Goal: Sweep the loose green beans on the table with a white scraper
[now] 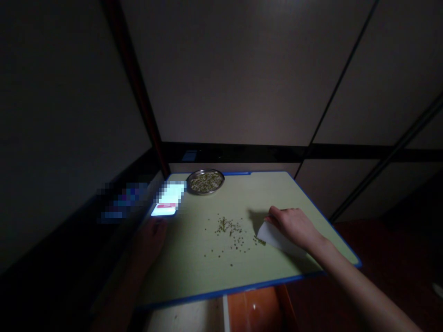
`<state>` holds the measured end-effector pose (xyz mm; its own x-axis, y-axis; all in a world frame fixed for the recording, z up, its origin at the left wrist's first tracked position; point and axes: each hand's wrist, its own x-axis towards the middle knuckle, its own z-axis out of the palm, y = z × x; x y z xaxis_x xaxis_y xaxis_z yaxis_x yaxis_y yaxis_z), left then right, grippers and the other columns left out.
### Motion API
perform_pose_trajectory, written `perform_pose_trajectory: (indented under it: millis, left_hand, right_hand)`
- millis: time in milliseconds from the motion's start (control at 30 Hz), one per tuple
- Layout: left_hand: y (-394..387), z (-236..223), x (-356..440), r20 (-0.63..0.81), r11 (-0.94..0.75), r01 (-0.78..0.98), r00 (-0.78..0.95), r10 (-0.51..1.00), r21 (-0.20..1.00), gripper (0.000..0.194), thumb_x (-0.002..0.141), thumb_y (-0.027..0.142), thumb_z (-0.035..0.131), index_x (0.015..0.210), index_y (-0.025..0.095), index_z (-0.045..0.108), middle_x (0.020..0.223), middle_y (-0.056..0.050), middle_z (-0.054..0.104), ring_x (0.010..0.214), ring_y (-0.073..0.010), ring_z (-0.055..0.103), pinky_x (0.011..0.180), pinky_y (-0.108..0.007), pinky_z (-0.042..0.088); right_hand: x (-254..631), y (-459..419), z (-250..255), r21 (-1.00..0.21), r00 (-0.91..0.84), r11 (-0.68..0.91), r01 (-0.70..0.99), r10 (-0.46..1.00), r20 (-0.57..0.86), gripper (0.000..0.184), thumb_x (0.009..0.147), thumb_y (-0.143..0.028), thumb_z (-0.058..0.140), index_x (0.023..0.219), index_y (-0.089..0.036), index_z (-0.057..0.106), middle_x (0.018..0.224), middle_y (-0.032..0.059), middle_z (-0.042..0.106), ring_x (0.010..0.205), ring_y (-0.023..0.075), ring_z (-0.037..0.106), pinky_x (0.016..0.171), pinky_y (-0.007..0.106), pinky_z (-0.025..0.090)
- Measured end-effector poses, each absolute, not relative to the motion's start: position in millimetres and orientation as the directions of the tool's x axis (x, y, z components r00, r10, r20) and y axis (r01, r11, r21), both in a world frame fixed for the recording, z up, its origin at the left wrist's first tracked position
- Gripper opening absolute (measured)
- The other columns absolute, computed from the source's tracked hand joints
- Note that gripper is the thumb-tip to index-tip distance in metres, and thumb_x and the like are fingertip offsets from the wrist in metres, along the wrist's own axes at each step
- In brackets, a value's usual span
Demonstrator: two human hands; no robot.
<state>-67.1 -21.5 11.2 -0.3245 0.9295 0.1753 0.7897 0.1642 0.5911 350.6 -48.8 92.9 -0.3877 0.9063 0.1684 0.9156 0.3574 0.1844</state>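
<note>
My right hand (pixel 294 226) is closed on a white card (pixel 277 240) whose lower edge rests on a pale green table (pixel 207 267) with a blue rim. Just left of the card lie several small green beans (pixel 230 230), scattered loosely. My left hand (pixel 152 237) rests at the table's left edge in deep shadow, right below a lit phone (pixel 166 203); its fingers are too dark to read. A round metal dish (pixel 205 181) holding more beans sits at the far edge of the table.
The room is dark, with pale wall panels behind the table. A dark red post rises at the table's far left corner. An orange object (pixel 254 309) shows below the table's near edge.
</note>
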Motion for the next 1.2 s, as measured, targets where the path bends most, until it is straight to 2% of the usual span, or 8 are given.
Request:
perform_pose_trajectory:
  millis: [367, 500, 833, 1200]
  left_hand:
    - [-24, 15, -65, 0.155, 0.201, 0.791, -0.348, 0.925, 0.578, 0.033, 0.088, 0.044, 0.040, 0.095, 0.021, 0.063, 0.093, -0.009, 0.072, 0.088, -0.0260, 0.067, 0.072, -0.032, 0.049]
    - [-23, 14, -65, 0.165, 0.186, 0.793, -0.338, 0.927, 0.580, 0.033, 0.088, 0.043, 0.040, 0.097, 0.021, 0.063, 0.092, -0.009, 0.072, 0.086, -0.0256, 0.067, 0.071, -0.032, 0.049]
    - [-24, 12, -65, 0.153, 0.187, 0.794, -0.331, 0.931, 0.579, 0.034, 0.090, 0.042, 0.039, 0.099, 0.019, 0.062, 0.091, -0.010, 0.071, 0.083, -0.0249, 0.066, 0.069, -0.033, 0.048]
    - [-20, 6, -70, 0.178, 0.160, 0.786, -0.324, 0.929, 0.598, 0.034, 0.089, 0.044, 0.039, 0.095, 0.020, 0.062, 0.091, -0.011, 0.071, 0.083, -0.0260, 0.066, 0.070, -0.034, 0.049]
  right_hand:
    - [344, -43, 97, 0.190, -0.297, 0.269, 0.944, 0.945, 0.137, 0.031, 0.103, -0.041, 0.035, 0.096, -0.020, 0.057, 0.079, 0.0080, 0.074, 0.069, 0.0211, 0.070, 0.058, 0.028, 0.036]
    - [345, -47, 100, 0.200, -0.252, 0.220, 0.955, 0.956, 0.151, 0.031, 0.102, -0.043, 0.035, 0.096, -0.022, 0.056, 0.081, 0.0077, 0.074, 0.071, 0.0225, 0.071, 0.057, 0.029, 0.035]
    - [345, -69, 95, 0.179, -0.241, 0.215, 0.960, 0.960, 0.141, 0.030, 0.102, -0.043, 0.035, 0.094, -0.022, 0.056, 0.077, 0.0070, 0.074, 0.067, 0.0224, 0.070, 0.055, 0.029, 0.033]
    - [324, -61, 100, 0.182, -0.188, 0.163, 0.970, 0.974, 0.129, 0.031, 0.103, -0.039, 0.030, 0.100, -0.022, 0.055, 0.083, 0.0099, 0.074, 0.074, 0.0247, 0.072, 0.058, 0.028, 0.038]
